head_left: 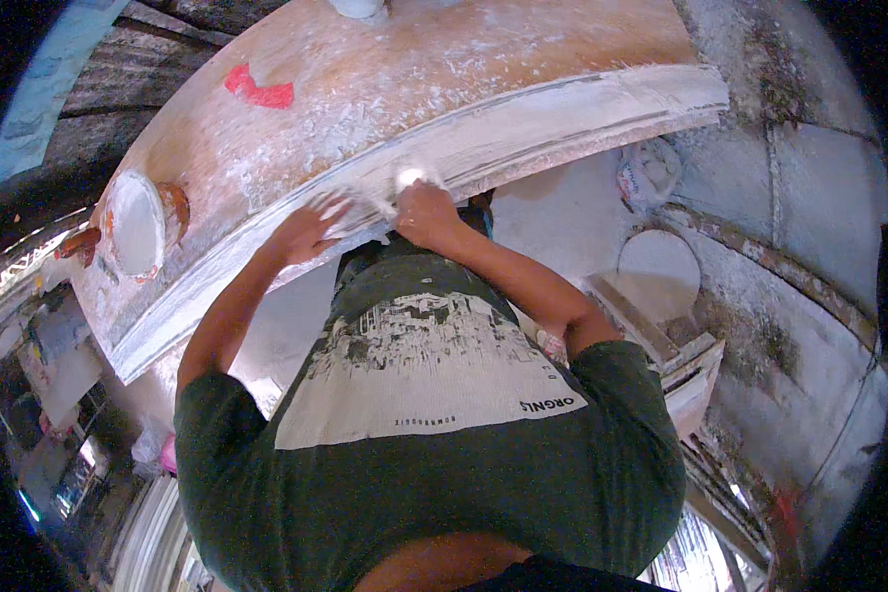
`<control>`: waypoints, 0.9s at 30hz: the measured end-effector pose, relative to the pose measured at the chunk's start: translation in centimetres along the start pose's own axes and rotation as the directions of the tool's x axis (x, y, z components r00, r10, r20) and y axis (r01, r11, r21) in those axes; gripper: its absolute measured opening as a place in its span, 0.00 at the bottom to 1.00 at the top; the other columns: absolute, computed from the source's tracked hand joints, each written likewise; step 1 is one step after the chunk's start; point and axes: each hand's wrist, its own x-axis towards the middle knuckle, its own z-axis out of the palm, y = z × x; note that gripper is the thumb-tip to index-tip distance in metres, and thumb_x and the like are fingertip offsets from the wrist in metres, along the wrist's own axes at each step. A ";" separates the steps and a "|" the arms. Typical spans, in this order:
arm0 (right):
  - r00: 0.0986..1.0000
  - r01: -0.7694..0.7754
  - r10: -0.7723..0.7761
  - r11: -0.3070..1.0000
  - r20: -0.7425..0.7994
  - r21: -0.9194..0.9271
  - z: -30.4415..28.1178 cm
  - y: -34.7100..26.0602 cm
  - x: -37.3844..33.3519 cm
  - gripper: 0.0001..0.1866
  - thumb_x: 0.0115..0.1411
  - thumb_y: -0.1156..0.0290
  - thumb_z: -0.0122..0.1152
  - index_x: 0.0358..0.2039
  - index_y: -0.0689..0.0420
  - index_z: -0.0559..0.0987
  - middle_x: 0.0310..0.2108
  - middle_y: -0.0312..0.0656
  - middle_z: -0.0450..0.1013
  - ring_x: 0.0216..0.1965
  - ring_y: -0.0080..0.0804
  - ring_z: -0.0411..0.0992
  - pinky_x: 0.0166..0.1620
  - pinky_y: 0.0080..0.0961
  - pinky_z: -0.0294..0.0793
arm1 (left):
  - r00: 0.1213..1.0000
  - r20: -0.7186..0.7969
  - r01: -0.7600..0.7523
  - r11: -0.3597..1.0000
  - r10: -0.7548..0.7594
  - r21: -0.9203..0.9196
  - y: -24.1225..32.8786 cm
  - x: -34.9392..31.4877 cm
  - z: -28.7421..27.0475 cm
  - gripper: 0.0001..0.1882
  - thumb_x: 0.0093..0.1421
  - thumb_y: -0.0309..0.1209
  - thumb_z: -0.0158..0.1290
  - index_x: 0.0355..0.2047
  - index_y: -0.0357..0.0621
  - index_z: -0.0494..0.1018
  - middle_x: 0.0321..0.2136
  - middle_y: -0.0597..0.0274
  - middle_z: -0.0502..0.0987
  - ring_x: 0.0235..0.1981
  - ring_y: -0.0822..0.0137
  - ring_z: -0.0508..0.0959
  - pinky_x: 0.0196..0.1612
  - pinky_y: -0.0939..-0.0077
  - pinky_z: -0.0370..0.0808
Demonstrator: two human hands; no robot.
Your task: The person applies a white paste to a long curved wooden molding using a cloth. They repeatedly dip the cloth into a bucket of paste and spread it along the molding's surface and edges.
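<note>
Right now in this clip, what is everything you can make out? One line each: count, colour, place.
Table: one, brown, top
Strip: one, white, along table's near edge
Flakes: many, white, on table
Scrap: one, red, on table
Pot: one, white and orange, table's left end
Container: one, white, top edge, cut off
Bag or tub: one, white, right
Disc: one, pale, right
Planks: several, brown and pale, right
Shirt: one, dark green, bottom centre
Left hand: one, bare, spread at strip
Right hand: one, bare, curled at strip; blurred white item at fingers
</note>
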 end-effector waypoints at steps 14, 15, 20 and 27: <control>0.851 -0.357 0.271 0.927 -0.449 -0.117 -3.6 17.0 6.0 0.18 0.52 0.59 0.52 0.28 0.63 0.79 0.32 0.53 0.74 0.37 0.51 0.73 0.41 0.46 0.73 | 0.980 -0.173 -0.120 0.989 0.104 -0.087 3.9 17.5 -3.7 0.43 0.58 0.50 0.47 0.66 0.47 0.41 0.63 0.39 0.46 0.62 0.40 0.54 0.62 0.55 0.56; 0.783 -0.445 0.353 0.893 -0.512 -0.066 -5.0 20.2 6.0 0.17 0.53 0.59 0.50 0.27 0.61 0.79 0.32 0.52 0.75 0.37 0.52 0.73 0.42 0.46 0.72 | 0.966 -0.216 -0.154 0.986 0.138 -0.059 4.4 19.9 -3.6 0.42 0.58 0.50 0.47 0.66 0.47 0.41 0.63 0.39 0.46 0.62 0.40 0.54 0.62 0.55 0.55; 0.653 -0.679 0.574 0.733 -0.494 -0.045 -18.5 36.5 5.0 0.22 0.56 0.55 0.45 0.33 0.59 0.79 0.37 0.54 0.75 0.40 0.55 0.74 0.45 0.47 0.73 | 0.940 -0.270 -0.234 0.970 0.208 -0.070 9.5 31.1 -7.5 0.40 0.61 0.48 0.44 0.66 0.44 0.40 0.64 0.39 0.45 0.63 0.42 0.52 0.64 0.58 0.51; 0.636 -0.627 0.353 0.755 -0.686 -0.193 -25.5 53.4 2.1 0.18 0.59 0.58 0.46 0.29 0.58 0.79 0.27 0.52 0.74 0.32 0.51 0.73 0.38 0.45 0.73 | 0.918 -0.305 -0.247 0.967 0.255 0.067 14.7 40.7 -9.3 0.39 0.62 0.51 0.40 0.65 0.45 0.42 0.65 0.46 0.45 0.65 0.47 0.50 0.64 0.55 0.50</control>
